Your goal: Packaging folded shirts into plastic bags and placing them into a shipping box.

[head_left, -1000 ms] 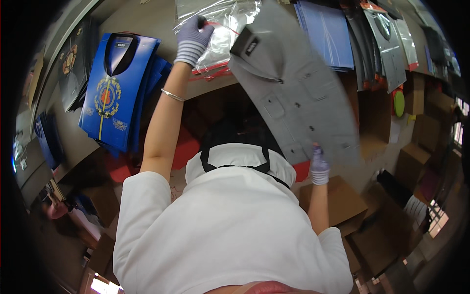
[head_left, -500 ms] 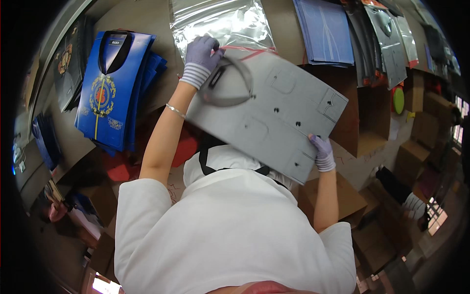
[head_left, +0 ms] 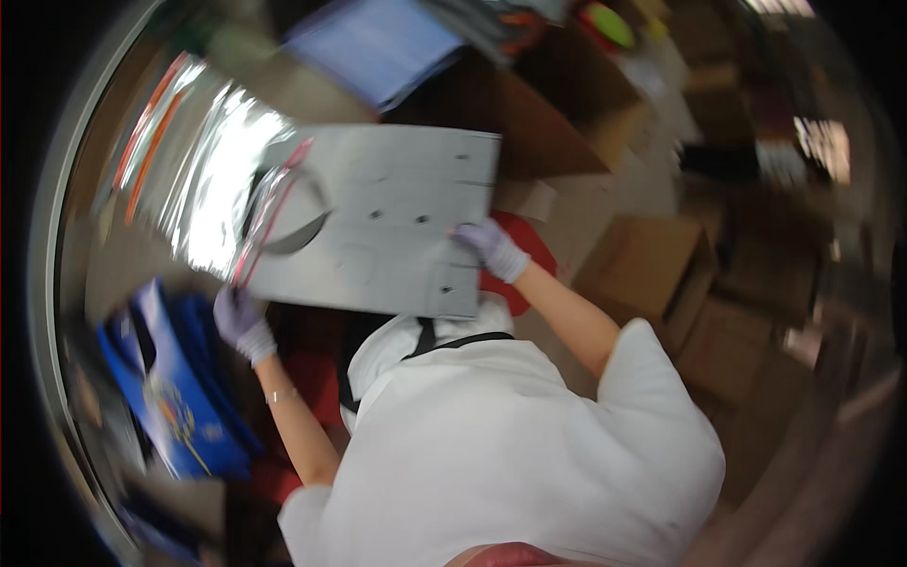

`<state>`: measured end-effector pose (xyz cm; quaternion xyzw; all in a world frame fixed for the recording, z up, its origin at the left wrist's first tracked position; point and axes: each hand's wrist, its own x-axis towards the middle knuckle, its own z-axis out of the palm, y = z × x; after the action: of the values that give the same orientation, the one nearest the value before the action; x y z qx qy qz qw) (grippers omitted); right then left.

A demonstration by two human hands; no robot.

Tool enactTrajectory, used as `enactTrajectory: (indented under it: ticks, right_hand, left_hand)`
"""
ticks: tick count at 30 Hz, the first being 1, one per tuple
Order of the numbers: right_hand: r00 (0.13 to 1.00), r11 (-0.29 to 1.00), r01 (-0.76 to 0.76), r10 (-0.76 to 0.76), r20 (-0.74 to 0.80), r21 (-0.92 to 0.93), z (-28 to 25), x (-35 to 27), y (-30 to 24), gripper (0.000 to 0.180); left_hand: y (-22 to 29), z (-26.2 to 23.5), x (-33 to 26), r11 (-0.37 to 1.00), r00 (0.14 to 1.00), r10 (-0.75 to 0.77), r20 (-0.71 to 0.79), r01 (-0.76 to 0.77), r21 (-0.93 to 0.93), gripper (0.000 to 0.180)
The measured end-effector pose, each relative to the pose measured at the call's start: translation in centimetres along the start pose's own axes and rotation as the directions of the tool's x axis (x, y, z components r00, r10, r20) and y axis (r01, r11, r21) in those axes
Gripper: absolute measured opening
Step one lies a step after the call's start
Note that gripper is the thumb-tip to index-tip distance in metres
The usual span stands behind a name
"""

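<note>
Here's your flat, rectangular grey panel with a printed shirt front and collar (head_left: 378, 255), slung between your hands in front of your waist. Your right hand (head_left: 489, 249), in a lavender glove with a striped cuff, has it pinched at the right edge, thumb on top, fingers tucked under, elbow bent out wide. Your left hand (head_left: 242, 326), gloved to match, is half curled at the panel's near left corner, forearm slanting up and leftward; blur hides whether those fingers grip. The red strip (head_left: 272, 213) of a shiny clear plastic bag (head_left: 213, 180) crosses the panel's collar end. Glossy blue shirt-shaped bags (head_left: 175, 378) sit left of the panel, nearer you.
</note>
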<state>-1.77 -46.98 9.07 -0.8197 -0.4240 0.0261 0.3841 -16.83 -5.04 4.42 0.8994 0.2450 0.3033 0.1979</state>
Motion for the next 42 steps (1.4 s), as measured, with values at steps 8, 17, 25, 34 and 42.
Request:
enactTrajectory:
  ticks: [8, 17, 25, 34, 42]
  right_hand:
    - [0.531, 0.117, -0.575, 0.807, 0.260, 0.810, -0.4, 0.6, -3.9, 0.029]
    - [0.566, 0.223, -0.613, 0.793, 0.224, 0.758, 2.1, 0.1, -4.3, 0.027]
    - [0.472, 0.090, -0.583, 0.846, 0.247, 0.808, 1.4, 1.0, -5.3, 0.020]
    - [0.575, 0.148, -0.571, 0.774, 0.265, 0.808, 3.9, 0.9, -2.3, 0.030]
    - [0.302, 0.186, -0.952, 0.468, 0.830, 0.242, 2.0, 3.1, 2.0, 0.041]
  left_hand:
    - [4.6, -0.7, 0.5, 0.982, 0.986, -0.054, 0.156, 0.024, 0.189, 0.016]
    - [1.9, 0.9, -0.9, 0.959, 0.959, -0.279, -0.050, 0.276, -0.060, 0.017]
    - [3.4, 1.4, -0.7, 0.940, 0.935, -0.341, 0.101, 0.339, 0.040, 0.017]
    - [3.6, 1.8, 0.3, -0.117, 0.393, -0.595, 0.701, 0.821, -0.559, 0.044]
    - [-5.8, 10.6, 4.8, -0.122, 0.150, -0.687, 0.711, 0.941, -0.317, 0.044]
